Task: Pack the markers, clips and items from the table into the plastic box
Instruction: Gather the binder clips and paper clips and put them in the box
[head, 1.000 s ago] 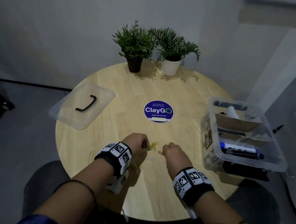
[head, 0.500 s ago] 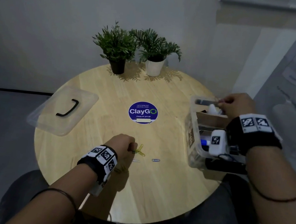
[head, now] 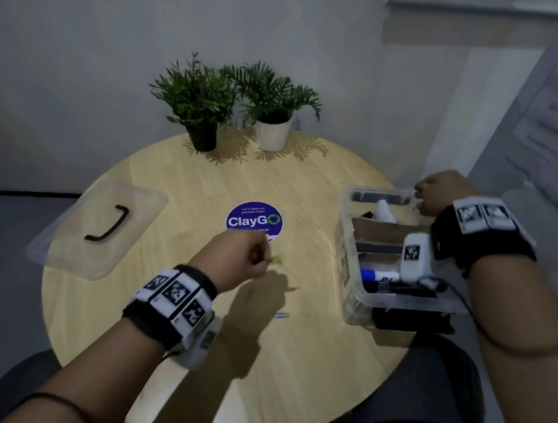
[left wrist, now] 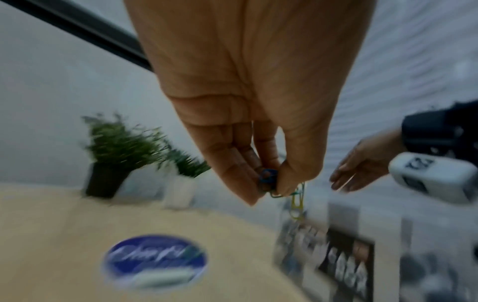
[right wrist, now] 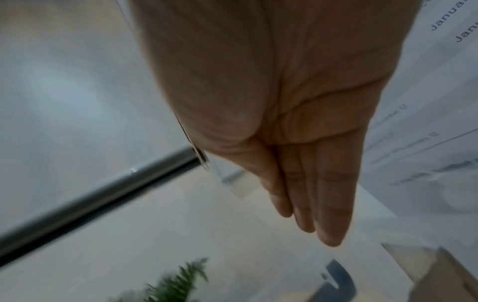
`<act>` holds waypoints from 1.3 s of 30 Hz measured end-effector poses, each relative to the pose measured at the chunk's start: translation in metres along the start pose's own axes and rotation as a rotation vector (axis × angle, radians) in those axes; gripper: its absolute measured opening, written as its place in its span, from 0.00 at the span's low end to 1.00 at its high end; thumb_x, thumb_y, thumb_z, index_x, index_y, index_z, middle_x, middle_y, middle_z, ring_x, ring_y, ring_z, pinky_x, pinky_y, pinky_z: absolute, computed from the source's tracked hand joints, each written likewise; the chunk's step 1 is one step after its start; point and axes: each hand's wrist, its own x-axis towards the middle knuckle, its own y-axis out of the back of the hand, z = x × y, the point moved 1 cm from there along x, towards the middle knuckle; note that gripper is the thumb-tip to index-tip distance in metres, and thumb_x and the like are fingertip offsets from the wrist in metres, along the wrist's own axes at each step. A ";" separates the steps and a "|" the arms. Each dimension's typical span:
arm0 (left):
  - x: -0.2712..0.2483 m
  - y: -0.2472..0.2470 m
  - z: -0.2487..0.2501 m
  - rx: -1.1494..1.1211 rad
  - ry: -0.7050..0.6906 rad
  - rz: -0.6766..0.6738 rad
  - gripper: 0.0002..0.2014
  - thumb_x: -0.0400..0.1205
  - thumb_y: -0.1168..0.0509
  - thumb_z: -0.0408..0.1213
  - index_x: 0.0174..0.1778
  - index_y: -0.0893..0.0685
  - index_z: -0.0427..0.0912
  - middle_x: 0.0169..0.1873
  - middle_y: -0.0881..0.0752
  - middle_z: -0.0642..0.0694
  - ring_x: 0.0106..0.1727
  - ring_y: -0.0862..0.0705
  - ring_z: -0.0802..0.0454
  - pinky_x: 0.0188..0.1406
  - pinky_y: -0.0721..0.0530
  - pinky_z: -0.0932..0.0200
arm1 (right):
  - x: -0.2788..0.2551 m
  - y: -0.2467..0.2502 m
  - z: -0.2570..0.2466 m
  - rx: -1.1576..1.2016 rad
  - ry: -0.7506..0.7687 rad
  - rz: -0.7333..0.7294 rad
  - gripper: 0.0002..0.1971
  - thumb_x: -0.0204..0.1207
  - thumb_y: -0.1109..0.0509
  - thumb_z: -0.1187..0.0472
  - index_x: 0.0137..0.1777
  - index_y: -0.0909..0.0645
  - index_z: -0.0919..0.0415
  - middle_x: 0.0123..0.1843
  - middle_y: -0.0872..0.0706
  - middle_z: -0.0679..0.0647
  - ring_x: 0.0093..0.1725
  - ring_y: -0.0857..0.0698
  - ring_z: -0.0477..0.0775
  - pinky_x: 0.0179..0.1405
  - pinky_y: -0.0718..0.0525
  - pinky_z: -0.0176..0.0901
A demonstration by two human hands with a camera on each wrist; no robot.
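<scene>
With markers lying in the clear plastic box (head: 358, 299), the left hand (head: 238, 255) is pinching coloured wire paper clips (left wrist: 294, 196) between thumb and fingertips while the right hand (right wrist: 297, 143) is hovering over the box's far end with straight, empty fingers, and one blue paper clip (head: 282, 315) is waiting on the table below the left fingers.

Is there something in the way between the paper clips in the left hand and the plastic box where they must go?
Nothing visible blocks the way. The left hand pinches the paper clips above bare table, and the plastic box stands open to its right, its lid lying far left. The right hand hovers open over the box's far end.

Clear glossy plastic box (head: 349, 253) on matt wood table (head: 170, 179).
</scene>
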 end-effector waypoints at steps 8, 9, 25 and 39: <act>0.106 0.014 0.157 -0.023 -0.274 0.108 0.04 0.75 0.29 0.37 0.42 0.15 0.42 0.40 0.12 0.46 0.43 0.16 0.48 0.43 0.21 0.59 | -0.132 -0.026 0.041 0.352 0.147 0.228 0.11 0.82 0.41 0.65 0.56 0.17 0.59 0.46 0.15 0.55 0.45 0.18 0.54 0.44 0.25 0.40; 0.123 0.009 0.171 0.004 -0.260 0.079 0.04 0.75 0.29 0.37 0.43 0.15 0.42 0.41 0.13 0.47 0.42 0.17 0.49 0.42 0.23 0.61 | -0.141 -0.032 0.044 0.405 0.107 0.253 0.11 0.82 0.40 0.66 0.55 0.17 0.59 0.45 0.16 0.53 0.45 0.18 0.52 0.43 0.27 0.38; 0.123 0.009 0.147 0.177 -0.199 -0.061 0.13 0.82 0.35 0.36 0.61 0.14 0.41 0.57 0.12 0.45 0.55 0.14 0.49 0.52 0.22 0.62 | -0.146 -0.053 0.058 0.296 0.242 0.268 0.07 0.78 0.35 0.65 0.52 0.18 0.60 0.46 0.17 0.52 0.46 0.19 0.51 0.46 0.25 0.40; -0.072 -0.030 -0.087 0.180 0.282 -0.368 0.15 0.73 0.25 0.40 0.55 0.13 0.48 0.53 0.12 0.51 0.52 0.13 0.53 0.55 0.15 0.58 | -0.178 -0.166 -0.067 -0.035 0.607 -0.216 0.13 0.80 0.39 0.63 0.63 0.21 0.59 0.61 0.21 0.55 0.64 0.24 0.56 0.58 0.20 0.49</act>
